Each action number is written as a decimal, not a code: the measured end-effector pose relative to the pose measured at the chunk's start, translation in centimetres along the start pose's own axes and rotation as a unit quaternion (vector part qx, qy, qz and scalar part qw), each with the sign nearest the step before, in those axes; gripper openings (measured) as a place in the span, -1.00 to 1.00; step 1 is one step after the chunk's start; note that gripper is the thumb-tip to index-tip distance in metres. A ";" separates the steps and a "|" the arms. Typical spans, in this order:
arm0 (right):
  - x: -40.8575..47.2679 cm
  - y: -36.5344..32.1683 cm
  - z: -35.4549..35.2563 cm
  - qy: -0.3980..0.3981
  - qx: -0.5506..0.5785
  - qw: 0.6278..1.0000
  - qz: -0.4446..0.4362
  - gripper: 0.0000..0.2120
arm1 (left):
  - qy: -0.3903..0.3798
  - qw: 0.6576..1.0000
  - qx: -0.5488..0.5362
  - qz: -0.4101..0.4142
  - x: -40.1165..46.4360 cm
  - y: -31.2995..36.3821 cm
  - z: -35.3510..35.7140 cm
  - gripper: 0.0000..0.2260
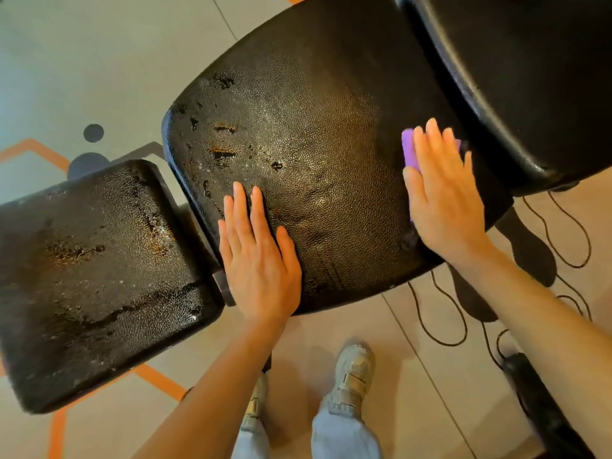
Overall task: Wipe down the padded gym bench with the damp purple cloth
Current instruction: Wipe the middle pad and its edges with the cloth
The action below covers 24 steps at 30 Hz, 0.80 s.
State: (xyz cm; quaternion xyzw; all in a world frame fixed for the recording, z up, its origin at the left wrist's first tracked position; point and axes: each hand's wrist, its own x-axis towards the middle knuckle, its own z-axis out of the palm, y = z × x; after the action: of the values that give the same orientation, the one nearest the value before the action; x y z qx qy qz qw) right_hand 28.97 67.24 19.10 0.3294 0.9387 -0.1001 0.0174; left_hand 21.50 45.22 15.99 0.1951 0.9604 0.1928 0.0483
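The black padded gym bench (pixel 318 127) fills the middle of the head view, its vinyl worn and cracked towards the left. My right hand (pixel 443 193) lies flat on the pad's right side, pressing the purple cloth (pixel 409 150) against it. Only the cloth's left edge shows from under the fingers. My left hand (pixel 258 260) rests flat on the pad's near edge, fingers together, with nothing in it.
A smaller worn seat pad (pixel 96 279) sits to the left, across a narrow gap. Another black pad (pixel 516 77) stands at the upper right. Black cables (pixel 559 246) loop on the floor at the right, beside a dark bar (pixel 543 409). My shoes (pixel 354 376) stand below the bench.
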 end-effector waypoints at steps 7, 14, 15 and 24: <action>-10.2 -3.6 1.0 -0.065 -0.049 0.990 -0.119 -0.51 | 0.001 1.000 0.002 -0.005 0.0 0.0 -0.2 -0.49; -0.4 -6.0 1.2 0.012 -0.025 1.000 -0.012 -0.51 | -0.001 1.000 0.005 -0.007 0.1 0.1 -0.1 -0.49; -2.9 -6.0 1.4 0.002 -0.046 0.998 -0.046 -0.51 | -0.008 1.000 -0.009 -0.007 0.2 0.0 -0.3 -0.49; -4.5 -6.2 1.5 -0.043 -0.068 0.987 -0.136 -0.51 | -0.047 0.994 0.008 0.097 0.7 -6.1 -6.5 -0.51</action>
State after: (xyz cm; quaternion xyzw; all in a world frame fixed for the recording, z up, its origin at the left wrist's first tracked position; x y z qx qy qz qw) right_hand 28.53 59.46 19.20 0.1924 0.9778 -0.0512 0.0661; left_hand 17.56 38.02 19.58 0.2963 0.9353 0.1789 0.0734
